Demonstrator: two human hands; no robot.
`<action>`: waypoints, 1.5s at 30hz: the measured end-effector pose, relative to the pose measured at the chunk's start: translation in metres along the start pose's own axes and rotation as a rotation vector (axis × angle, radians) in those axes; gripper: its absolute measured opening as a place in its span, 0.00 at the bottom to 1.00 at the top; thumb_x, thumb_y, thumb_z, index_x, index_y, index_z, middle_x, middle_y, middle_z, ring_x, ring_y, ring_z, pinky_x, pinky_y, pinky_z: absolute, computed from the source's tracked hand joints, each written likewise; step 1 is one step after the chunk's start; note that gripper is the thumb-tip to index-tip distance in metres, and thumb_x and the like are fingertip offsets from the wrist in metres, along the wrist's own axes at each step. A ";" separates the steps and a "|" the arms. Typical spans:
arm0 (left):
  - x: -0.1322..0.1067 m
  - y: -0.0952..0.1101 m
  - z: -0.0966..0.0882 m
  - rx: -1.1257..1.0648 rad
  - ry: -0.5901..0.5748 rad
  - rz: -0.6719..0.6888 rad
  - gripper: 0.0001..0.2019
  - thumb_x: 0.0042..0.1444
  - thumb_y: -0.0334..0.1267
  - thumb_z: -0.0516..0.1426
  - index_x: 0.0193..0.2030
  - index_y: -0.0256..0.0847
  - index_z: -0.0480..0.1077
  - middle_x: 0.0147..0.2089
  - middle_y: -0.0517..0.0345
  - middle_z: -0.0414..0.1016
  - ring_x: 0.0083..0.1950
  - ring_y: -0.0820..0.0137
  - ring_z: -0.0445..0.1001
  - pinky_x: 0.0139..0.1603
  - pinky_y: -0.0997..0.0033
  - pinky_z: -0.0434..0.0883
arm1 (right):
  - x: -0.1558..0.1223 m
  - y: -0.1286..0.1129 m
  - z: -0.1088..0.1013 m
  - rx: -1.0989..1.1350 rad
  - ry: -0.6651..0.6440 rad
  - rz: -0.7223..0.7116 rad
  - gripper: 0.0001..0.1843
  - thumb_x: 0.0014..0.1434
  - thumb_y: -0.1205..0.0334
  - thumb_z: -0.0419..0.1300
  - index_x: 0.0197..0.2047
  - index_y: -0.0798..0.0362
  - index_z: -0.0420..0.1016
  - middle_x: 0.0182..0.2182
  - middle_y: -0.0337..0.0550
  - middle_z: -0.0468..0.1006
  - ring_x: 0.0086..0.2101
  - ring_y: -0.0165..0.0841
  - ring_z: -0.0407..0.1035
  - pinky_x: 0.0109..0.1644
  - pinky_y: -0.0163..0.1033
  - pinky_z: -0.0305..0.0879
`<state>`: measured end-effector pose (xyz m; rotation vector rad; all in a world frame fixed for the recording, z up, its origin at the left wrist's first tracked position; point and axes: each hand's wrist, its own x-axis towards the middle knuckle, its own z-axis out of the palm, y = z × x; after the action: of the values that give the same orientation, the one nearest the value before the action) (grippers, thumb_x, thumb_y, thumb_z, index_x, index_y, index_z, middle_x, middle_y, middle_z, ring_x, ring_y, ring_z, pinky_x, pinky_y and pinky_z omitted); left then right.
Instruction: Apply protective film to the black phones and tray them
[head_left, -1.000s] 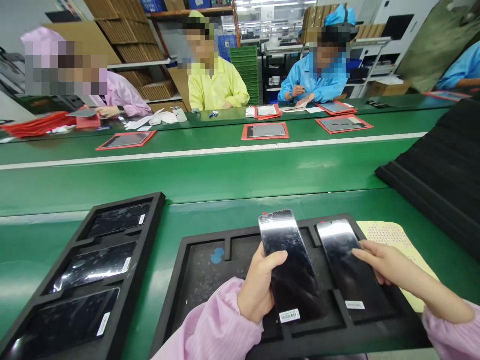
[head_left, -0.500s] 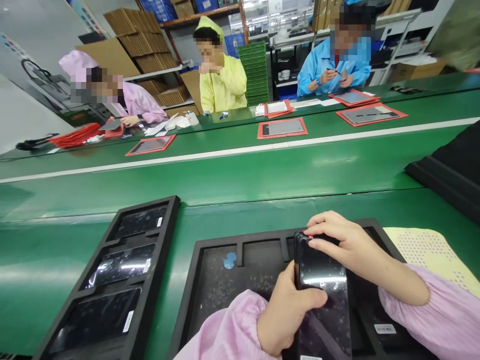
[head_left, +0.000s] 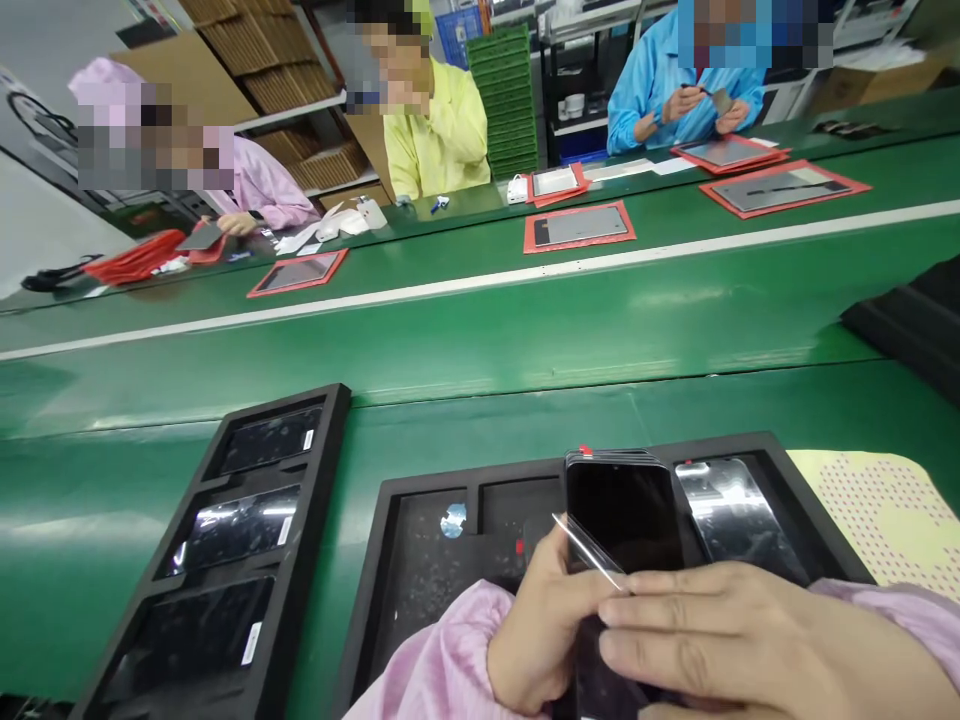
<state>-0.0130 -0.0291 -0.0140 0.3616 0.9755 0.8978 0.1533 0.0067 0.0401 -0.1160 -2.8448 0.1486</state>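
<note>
Over a black foam tray (head_left: 525,470) in the head view, the left hand (head_left: 536,630) grips a stack of phone screens (head_left: 634,515) by its left side. A clear film (head_left: 592,556) stands curled away from the top screen, its edge by the right hand (head_left: 750,640), which lies across the screen's lower part, fingers extended; whether it pinches the film cannot be told. Another phone screen (head_left: 735,510) lies just right of the stack, with a yellow dotted sheet (head_left: 874,515) beyond the tray's right edge. On the green tabletop (head_left: 450,420) to the left, a second foam tray (head_left: 319,500) holds three labelled screens (head_left: 236,530)
</note>
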 end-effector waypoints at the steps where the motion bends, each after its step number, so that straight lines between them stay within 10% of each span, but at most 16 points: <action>1: 0.001 0.000 0.000 -0.011 0.015 0.021 0.15 0.36 0.33 0.68 0.32 0.38 0.70 0.27 0.60 0.72 0.30 0.72 0.68 0.33 0.74 0.63 | -0.001 0.003 0.004 0.040 0.021 0.015 0.12 0.65 0.63 0.51 0.42 0.46 0.76 0.51 0.32 0.69 0.56 0.29 0.58 0.61 0.32 0.57; 6: 0.011 -0.004 0.000 -0.225 0.050 0.068 0.22 0.40 0.47 0.67 0.41 0.38 0.71 0.38 0.54 0.76 0.44 0.61 0.72 0.45 0.66 0.66 | -0.019 0.020 0.032 0.071 0.143 0.114 0.18 0.63 0.74 0.43 0.44 0.57 0.74 0.57 0.50 0.64 0.60 0.42 0.51 0.61 0.54 0.57; 10: 0.017 -0.006 -0.001 -0.364 0.062 0.017 0.19 0.35 0.42 0.65 0.36 0.38 0.71 0.34 0.55 0.75 0.45 0.58 0.72 0.46 0.64 0.66 | -0.025 0.034 0.050 0.030 0.302 0.268 0.09 0.65 0.63 0.52 0.36 0.52 0.72 0.52 0.53 0.68 0.55 0.47 0.59 0.53 0.59 0.63; 24: 0.016 -0.005 0.002 -0.347 0.094 -0.041 0.12 0.35 0.38 0.63 0.30 0.38 0.70 0.29 0.59 0.73 0.43 0.58 0.73 0.46 0.63 0.66 | -0.013 0.037 0.067 -0.079 0.474 0.652 0.17 0.65 0.59 0.51 0.24 0.52 0.62 0.35 0.47 0.67 0.37 0.38 0.64 0.38 0.44 0.64; 30: 0.018 -0.007 -0.004 -0.270 0.025 -0.008 0.18 0.38 0.37 0.66 0.38 0.38 0.71 0.34 0.57 0.77 0.42 0.60 0.75 0.46 0.64 0.68 | -0.016 0.037 0.055 0.376 0.629 1.000 0.18 0.62 0.44 0.48 0.35 0.51 0.61 0.28 0.41 0.70 0.27 0.34 0.66 0.30 0.39 0.64; 36: 0.017 -0.012 -0.003 -0.237 0.026 0.063 0.21 0.37 0.38 0.69 0.40 0.39 0.71 0.36 0.55 0.78 0.43 0.60 0.75 0.48 0.62 0.69 | -0.008 0.036 0.052 0.861 0.317 1.315 0.24 0.47 0.43 0.57 0.41 0.52 0.62 0.17 0.31 0.65 0.16 0.31 0.62 0.18 0.35 0.59; 45: 0.017 0.023 -0.014 -0.343 0.281 0.149 0.11 0.47 0.39 0.63 0.36 0.37 0.71 0.30 0.56 0.77 0.28 0.67 0.75 0.41 0.63 0.73 | -0.049 0.058 0.020 0.915 0.701 1.434 0.29 0.39 0.40 0.65 0.36 0.52 0.62 0.12 0.28 0.59 0.09 0.25 0.52 0.10 0.29 0.47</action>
<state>-0.0318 -0.0036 -0.0162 0.0139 1.0366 1.2537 0.1983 0.0577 0.0011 -1.5258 -1.3056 1.2808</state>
